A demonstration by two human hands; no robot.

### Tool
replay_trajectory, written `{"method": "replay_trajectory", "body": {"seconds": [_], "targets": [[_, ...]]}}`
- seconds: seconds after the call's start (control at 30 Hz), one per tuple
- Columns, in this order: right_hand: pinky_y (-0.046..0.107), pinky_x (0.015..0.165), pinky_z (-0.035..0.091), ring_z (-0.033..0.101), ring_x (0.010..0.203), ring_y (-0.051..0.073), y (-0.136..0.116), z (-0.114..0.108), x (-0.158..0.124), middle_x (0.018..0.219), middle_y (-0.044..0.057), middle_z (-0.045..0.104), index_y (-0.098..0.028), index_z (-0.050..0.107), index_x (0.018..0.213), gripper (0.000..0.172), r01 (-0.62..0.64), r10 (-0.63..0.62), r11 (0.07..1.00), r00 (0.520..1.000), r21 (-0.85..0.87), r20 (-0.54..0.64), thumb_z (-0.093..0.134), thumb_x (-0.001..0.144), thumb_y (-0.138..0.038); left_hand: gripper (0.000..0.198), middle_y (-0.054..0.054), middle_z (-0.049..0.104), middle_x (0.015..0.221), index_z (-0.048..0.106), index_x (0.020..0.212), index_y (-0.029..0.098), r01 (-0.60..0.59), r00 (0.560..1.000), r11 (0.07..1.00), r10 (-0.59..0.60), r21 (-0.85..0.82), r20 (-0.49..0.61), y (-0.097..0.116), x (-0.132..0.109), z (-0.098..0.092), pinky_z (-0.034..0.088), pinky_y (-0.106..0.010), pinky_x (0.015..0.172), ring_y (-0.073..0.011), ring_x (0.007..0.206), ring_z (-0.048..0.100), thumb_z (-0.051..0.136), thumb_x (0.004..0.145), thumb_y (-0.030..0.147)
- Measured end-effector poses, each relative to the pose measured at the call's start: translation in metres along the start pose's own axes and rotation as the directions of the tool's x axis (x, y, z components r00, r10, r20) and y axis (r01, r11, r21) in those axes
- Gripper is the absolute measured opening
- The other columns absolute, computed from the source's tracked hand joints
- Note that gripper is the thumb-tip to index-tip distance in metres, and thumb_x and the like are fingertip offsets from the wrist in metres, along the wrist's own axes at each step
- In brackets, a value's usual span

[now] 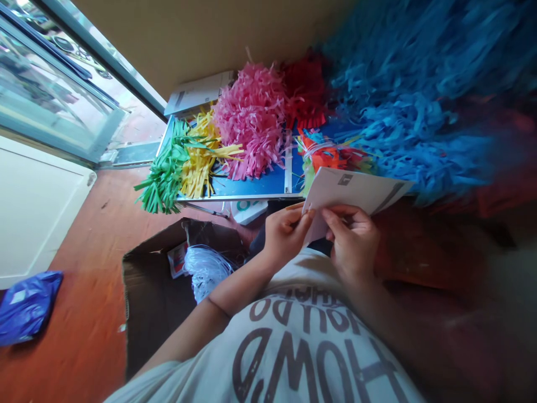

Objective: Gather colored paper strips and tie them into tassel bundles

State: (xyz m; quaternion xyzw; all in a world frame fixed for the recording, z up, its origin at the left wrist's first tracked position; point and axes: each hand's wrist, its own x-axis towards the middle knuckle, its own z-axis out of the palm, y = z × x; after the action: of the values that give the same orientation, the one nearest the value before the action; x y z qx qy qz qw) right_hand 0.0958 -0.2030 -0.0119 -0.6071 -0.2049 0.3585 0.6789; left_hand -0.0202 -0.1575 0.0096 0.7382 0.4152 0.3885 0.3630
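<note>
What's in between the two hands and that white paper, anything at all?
Nothing that I can see. The left hand and right hand are both pinching the white paper directly. The orange bundle is on the far side of the paper, not in between.

The upper part of the frame is largely filled by a plain tan wall (201,39). At upper left, a glass pane (46,106) is bordered by a metal frame (100,58), and a bright outdoor scene is seen beyond. Below it, at the left edge, a white panel (33,207) is set. Much of the left is taken up by a reddish-orange floor (94,252). Across the centre, a blue tabletop (247,187) is placed beside the wall. Daylight is admitted from upper left, while the lower right is dimly lit.
</note>
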Motion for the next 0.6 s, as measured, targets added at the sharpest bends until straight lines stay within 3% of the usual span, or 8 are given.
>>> {"method": "replay_trajectory", "body": {"seconds": [0.3,0.43,0.6], "targets": [[0.025,0.045,0.039,0.047,0.045,0.009,0.001,0.001,-0.001,0.062,-0.004,0.061,-0.020,0.064,0.076,0.033,0.047,-0.048,0.997,0.999,-0.055,-0.023,0.084,0.067,-0.045,0.038,-0.011,0.079,0.092,0.077,0.078,0.016,-0.034,0.999,0.999,0.034,-0.007,0.015,0.003,-0.003,-0.001,0.054,-0.026,0.067,-0.0191,0.081,0.072,0.055,0.097,0.041],[0.025,0.046,0.040,0.047,0.047,0.010,0.001,0.001,-0.004,0.064,-0.003,0.061,-0.020,0.063,0.078,0.034,0.063,-0.065,0.992,0.998,-0.107,-0.017,0.081,0.069,-0.047,0.038,-0.010,0.078,0.084,0.075,0.072,0.016,-0.012,1.000,1.000,0.011,-0.026,-0.023,0.002,-0.003,-0.002,0.055,-0.027,0.069,-0.0197,0.079,0.072,0.067,0.088,0.050],[0.025,0.048,0.041,0.049,0.048,0.011,0.005,-0.002,0.005,0.062,-0.006,0.058,-0.022,0.053,0.078,0.044,0.155,-0.157,0.973,0.988,-0.172,0.000,0.085,0.061,-0.048,0.034,-0.008,0.078,0.084,0.074,0.072,0.017,0.006,1.000,1.000,-0.006,0.003,-0.027,-0.008,-0.006,0.002,0.052,-0.025,0.068,-0.0187,0.080,0.071,0.061,0.093,0.040]]}}
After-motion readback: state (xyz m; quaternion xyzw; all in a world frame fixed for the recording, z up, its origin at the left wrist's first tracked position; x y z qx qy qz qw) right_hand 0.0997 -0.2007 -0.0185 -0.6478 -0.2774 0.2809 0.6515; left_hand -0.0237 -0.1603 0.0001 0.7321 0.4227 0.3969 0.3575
